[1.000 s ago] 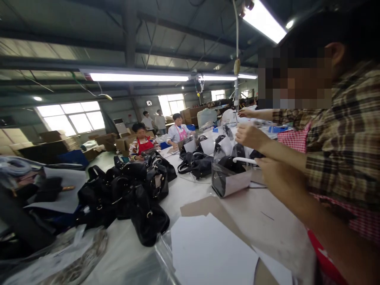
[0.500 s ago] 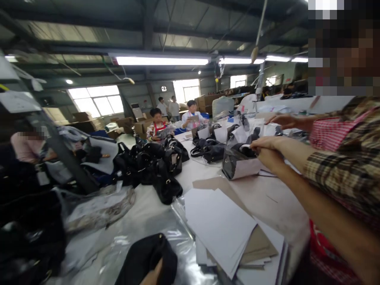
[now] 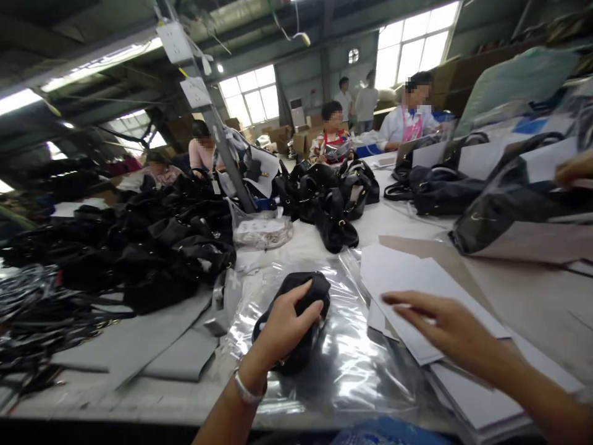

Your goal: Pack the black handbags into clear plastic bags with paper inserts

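Note:
My left hand (image 3: 291, 315), with a bracelet on the wrist, grips a small black bag (image 3: 291, 358) from above, thumb and fingers around its upper part. Under the bag lies a shiny clear plastic sheet or bag (image 3: 356, 371). My right hand (image 3: 445, 327) is over a stack of white cards (image 3: 407, 284), empty, with its fingers stretched out and apart. Whether its fingertips touch the top card, I cannot tell.
Black handbags (image 3: 324, 191) stand across the table, and a large heap of black bags (image 3: 152, 247) lies left. Grey sheets (image 3: 139, 352) rest near the front edge. A metal post (image 3: 227, 154) rises beyond. At right, a co-worker's hand (image 3: 574, 170) is by a plastic-wrapped bag (image 3: 504, 210).
The view has swung left. My right hand has come into view over the white cards. The black bag, earlier at the bottom edge, now shows fully under my left hand.

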Tool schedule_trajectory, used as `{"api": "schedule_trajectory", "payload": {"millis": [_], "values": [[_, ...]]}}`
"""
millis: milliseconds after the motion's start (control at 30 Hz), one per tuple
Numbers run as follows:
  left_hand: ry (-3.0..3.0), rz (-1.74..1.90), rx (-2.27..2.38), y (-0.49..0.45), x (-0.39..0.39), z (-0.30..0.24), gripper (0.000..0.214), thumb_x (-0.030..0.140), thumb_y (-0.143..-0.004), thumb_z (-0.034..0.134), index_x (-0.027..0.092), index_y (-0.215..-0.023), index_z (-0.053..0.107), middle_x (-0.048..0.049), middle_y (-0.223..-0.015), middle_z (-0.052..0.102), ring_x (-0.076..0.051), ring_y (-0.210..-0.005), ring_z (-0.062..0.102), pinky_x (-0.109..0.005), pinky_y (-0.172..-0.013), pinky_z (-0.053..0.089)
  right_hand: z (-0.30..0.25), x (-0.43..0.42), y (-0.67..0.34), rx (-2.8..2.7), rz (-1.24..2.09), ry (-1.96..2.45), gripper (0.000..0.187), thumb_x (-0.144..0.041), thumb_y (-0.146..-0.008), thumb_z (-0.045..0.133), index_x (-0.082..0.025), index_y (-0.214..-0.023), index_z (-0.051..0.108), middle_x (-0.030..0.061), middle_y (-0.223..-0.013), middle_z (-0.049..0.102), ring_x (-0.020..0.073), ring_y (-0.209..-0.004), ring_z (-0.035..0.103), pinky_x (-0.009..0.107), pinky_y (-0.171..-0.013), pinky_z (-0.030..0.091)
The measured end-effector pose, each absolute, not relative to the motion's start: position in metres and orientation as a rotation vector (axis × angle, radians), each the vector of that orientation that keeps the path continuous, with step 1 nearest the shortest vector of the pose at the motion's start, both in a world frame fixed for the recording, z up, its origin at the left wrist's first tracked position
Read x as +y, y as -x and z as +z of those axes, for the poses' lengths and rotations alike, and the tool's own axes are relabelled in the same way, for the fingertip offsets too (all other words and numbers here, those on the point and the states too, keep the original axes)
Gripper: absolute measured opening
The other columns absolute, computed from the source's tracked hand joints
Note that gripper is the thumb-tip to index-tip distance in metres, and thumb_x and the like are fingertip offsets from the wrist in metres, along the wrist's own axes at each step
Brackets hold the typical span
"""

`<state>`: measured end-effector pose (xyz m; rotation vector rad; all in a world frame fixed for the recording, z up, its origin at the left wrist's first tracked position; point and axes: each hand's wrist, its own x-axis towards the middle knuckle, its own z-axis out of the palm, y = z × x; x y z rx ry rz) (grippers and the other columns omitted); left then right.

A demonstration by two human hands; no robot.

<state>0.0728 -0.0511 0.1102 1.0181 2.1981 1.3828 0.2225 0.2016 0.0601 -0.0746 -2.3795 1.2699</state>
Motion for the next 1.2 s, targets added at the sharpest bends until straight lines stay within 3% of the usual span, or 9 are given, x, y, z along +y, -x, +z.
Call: {"api": "schedule_trajectory", "payload": {"millis": [133,233,333,433,500,667,900,1100,1200], "values": [[-0.861,1.507,1.906,-0.047,-0.057,0.117,0.027,0.035,-0.087,0.068,0.017,-0.109,0.07,-0.003,-0.087,0.071,-0.019,-0.083,0.067,-0.027,-0.074,0.052,0.044,0.126,-0.177,-2.386,1.806,-0.113,0.034,-0.039,-0.093,0.06,-0.026,-0.123,0.07,0.0059,-0.121,0.071,0.0255,-0.112,0.065,0.044,-0.1,0.052],[-0.767,1.602,1.749,-0.028,-0.062,0.116,0.037,0.036,-0.082,0.074,0.016,-0.113,0.07,-0.0075,-0.105,0.072,-0.022,-0.098,0.067,-0.029,-0.083,0.052,0.034,0.083,-0.129,-2.241,2.125,-0.2,0.039,-0.041,-0.09,0.057,-0.02,-0.121,0.069,0.0077,-0.112,0.072,0.0227,-0.097,0.068,0.038,-0.084,0.057],[-0.799,1.618,1.705,-0.021,-0.066,0.114,0.042,0.039,-0.082,0.074,0.015,-0.116,0.07,-0.0097,-0.113,0.072,-0.026,-0.108,0.065,-0.035,-0.096,0.05,0.03,0.064,-0.093,-2.253,2.211,-0.299,0.031,-0.038,-0.083,0.058,-0.014,-0.096,0.072,0.0054,-0.082,0.071,0.0167,-0.067,0.064,0.029,-0.062,0.054],[-0.924,1.565,1.71,-0.022,-0.067,0.114,0.038,0.037,-0.086,0.069,0.015,-0.117,0.071,-0.0085,-0.116,0.072,-0.027,-0.115,0.063,-0.039,-0.105,0.046,0.03,0.064,-0.075,-2.304,2.187,-0.349,0.019,-0.027,-0.069,0.063,-0.014,-0.081,0.07,0.0012,-0.063,0.064,0.0135,-0.052,0.054,0.026,-0.051,0.049],[-1.058,1.499,1.835,-0.023,-0.069,0.115,0.033,0.035,-0.089,0.064,0.017,-0.116,0.072,-0.0076,-0.115,0.073,-0.027,-0.114,0.064,-0.041,-0.106,0.046,0.032,0.067,-0.07,-2.31,2.125,-0.352,0.023,-0.023,-0.066,0.062,-0.015,-0.086,0.071,0.002,-0.068,0.066,0.016,-0.058,0.058,0.03,-0.058,0.053],[-1.082,1.696,2.262,-0.039,-0.094,0.104,0.035,0.033,-0.094,0.059,0.02,-0.126,0.066,-0.0096,-0.126,0.068,-0.025,-0.117,0.062,-0.038,-0.101,0.051,0.039,0.067,-0.072,-2.323,1.989,-0.351,0.027,-0.027,-0.075,0.061,-0.019,-0.1,0.069,0.0062,-0.092,0.072,0.0252,-0.088,0.067,0.044,-0.09,0.055],[-0.407,2.22,2.466,-0.086,-0.138,0.051,0.025,0.039,-0.095,0.06,0.019,-0.108,0.067,-0.0072,-0.106,0.07,-0.019,-0.097,0.067,-0.028,-0.085,0.054,0.042,0.056,-0.079,-2.247,1.88,-0.436,0.032,-0.026,-0.08,0.056,-0.019,-0.11,0.065,0.0079,-0.113,0.069,0.0261,-0.106,0.063,0.041,-0.093,0.053],[-0.369,1.683,2.65,-0.118,-0.198,-0.005,0.044,0.047,-0.102,0.039,0.018,-0.078,0.062,-0.0035,-0.075,0.064,-0.016,-0.074,0.063,-0.027,-0.075,0.051,0.05,0.057,-0.088,-2.229,1.617,-0.361,0.028,-0.02,-0.08,0.056,-0.024,-0.106,0.066,0.0041,-0.098,0.071,0.0267,-0.104,0.065,0.043,-0.094,0.052],[-0.267,1.381,2.705,-0.152,-0.237,-0.049,0.045,0.045,-0.099,0.043,0.018,-0.068,0.062,-0.0057,-0.074,0.063,-0.019,-0.077,0.061,-0.032,-0.083,0.05,0.05,0.055,-0.09,-2.221,1.675,-0.335,0.024,-0.024,-0.082,0.062,-0.029,-0.105,0.068,0.0042,-0.102,0.071,0.0287,-0.103,0.065,0.047,-0.092,0.054]]}}
